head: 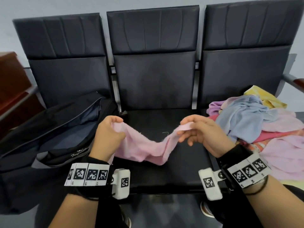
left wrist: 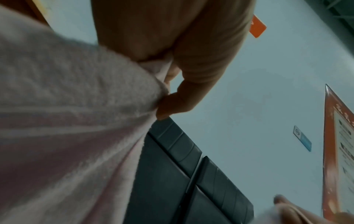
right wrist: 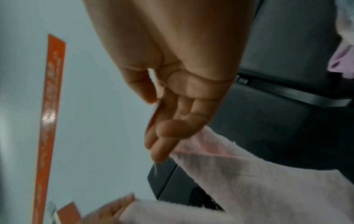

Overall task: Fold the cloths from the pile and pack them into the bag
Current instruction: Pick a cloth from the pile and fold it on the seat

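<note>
A pale pink cloth (head: 144, 145) hangs between my two hands above the middle black seat (head: 181, 170), sagging in its middle. My left hand (head: 113, 127) grips one upper corner with curled fingers; in the left wrist view the pink cloth (left wrist: 76, 121) bunches under my left hand (left wrist: 168, 106). My right hand (head: 189, 129) pinches the other corner between thumb and forefinger, its other fingers loose; the right wrist view shows that right hand (right wrist: 162, 124) with the pink cloth (right wrist: 239, 181) trailing below it. The pile of cloths (head: 256, 122) lies on the right seat. An open black bag (head: 65, 129) lies on the left seat.
Three dark padded seats with backrests (head: 153, 71) stand against a pale wall. The pile holds blue, yellow, lilac and pink cloths. A brown wooden piece (head: 11, 89) stands at far left. A metal armrest (head: 292, 79) ends the bench on the right.
</note>
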Tool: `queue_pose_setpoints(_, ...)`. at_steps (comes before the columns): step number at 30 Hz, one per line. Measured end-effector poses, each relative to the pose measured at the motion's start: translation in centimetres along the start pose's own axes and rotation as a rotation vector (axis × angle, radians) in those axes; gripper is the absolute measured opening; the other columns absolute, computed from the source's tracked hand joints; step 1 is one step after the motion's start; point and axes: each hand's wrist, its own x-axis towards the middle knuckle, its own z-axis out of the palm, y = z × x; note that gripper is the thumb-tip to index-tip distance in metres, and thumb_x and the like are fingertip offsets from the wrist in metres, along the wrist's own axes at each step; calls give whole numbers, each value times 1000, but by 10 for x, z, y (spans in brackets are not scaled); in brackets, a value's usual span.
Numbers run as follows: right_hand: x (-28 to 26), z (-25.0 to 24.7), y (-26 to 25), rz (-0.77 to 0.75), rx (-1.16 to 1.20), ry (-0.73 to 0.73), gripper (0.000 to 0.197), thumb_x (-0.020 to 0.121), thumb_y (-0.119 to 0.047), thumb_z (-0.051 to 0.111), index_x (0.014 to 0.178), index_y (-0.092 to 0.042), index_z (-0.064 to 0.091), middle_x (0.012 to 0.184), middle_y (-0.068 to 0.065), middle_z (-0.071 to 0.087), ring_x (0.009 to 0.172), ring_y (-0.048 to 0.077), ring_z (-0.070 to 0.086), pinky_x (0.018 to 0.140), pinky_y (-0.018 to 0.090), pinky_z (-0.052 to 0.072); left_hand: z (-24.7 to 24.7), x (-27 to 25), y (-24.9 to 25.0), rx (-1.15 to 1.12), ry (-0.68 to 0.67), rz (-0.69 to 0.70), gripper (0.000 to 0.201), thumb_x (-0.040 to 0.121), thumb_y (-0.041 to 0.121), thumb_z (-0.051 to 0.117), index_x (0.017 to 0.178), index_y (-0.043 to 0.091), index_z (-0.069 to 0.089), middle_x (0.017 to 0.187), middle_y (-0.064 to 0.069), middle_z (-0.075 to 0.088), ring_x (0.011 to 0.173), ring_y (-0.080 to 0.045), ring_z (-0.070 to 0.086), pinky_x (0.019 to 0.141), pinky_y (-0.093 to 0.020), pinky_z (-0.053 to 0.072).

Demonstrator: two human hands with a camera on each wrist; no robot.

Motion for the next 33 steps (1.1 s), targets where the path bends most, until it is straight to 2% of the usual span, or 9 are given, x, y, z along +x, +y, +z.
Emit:
queue_pose_setpoints(4,1,28,1,-97,-315,-279,29,92,2,46,110,-13,62,104,8,75,88,32,72,57,27,48,2,-4,2,-18,-125,75,42,79,-10,58,106,23,61,104,9,63,91,6,57,69,-9,41)
queue_pose_setpoints(8,8,56,0,-233,-565,-219,29,93,4,49,97,-14,71,80,0,72,67,17,66,63,20,48,6,-8,8,-69,-232,125,32,88,6,68,111,26,58,102,3,70,95,-10,65,81,-26,50)
queue_pose_setpoints(10,12,66,1,-354,-745,-180,26,93,-3,57,97,-20,76,82,-4,61,76,11,58,73,20,46,8,-11,9,-84,-270,106,27,89,14,65,112,26,58,101,-2,73,95,-18,68,83,-37,54)
queue_pose_setpoints(12,14,73,1,-426,-895,-153,24,93,-7,60,99,-23,77,95,-5,52,92,12,52,83,22,43,9,-11,8,-18,-278,123,21,91,14,62,108,26,61,100,1,74,96,-16,69,85,-38,55)
queue_pose_setpoints(14,15,76,1,-451,-904,-156,24,93,-7,60,99,-23,77,105,-7,56,102,13,52,90,24,43,9,-12,6,110,-282,177,23,93,8,57,96,29,68,95,9,72,93,-5,67,83,-28,51)
queue_pose_setpoints(19,15,84,7,-425,-697,-139,17,90,-7,64,96,-19,77,95,-12,70,91,3,65,82,18,49,9,-17,7,158,-282,244,33,92,7,58,83,35,74,93,12,66,89,3,62,79,-14,44)
queue_pose_setpoints(22,18,88,16,-416,-741,-179,11,89,-9,68,93,-16,76,118,-8,63,106,5,60,91,19,47,11,-20,9,59,-251,288,21,88,12,68,86,32,74,86,12,71,85,0,66,76,-16,49)
queue_pose_setpoints(27,20,89,22,-362,-762,-160,7,89,-12,68,87,-15,75,83,-8,66,80,5,61,76,19,48,12,-21,3,-41,-189,246,17,83,16,76,84,31,67,80,8,73,77,-8,69,72,-25,55)
queue_pose_setpoints(33,19,80,19,-330,-821,-111,12,95,-13,62,92,-11,74,101,-6,57,89,7,56,79,19,45,10,-21,-2,-73,-191,209,17,88,8,73,84,24,72,78,3,72,71,-16,69,65,-34,61)
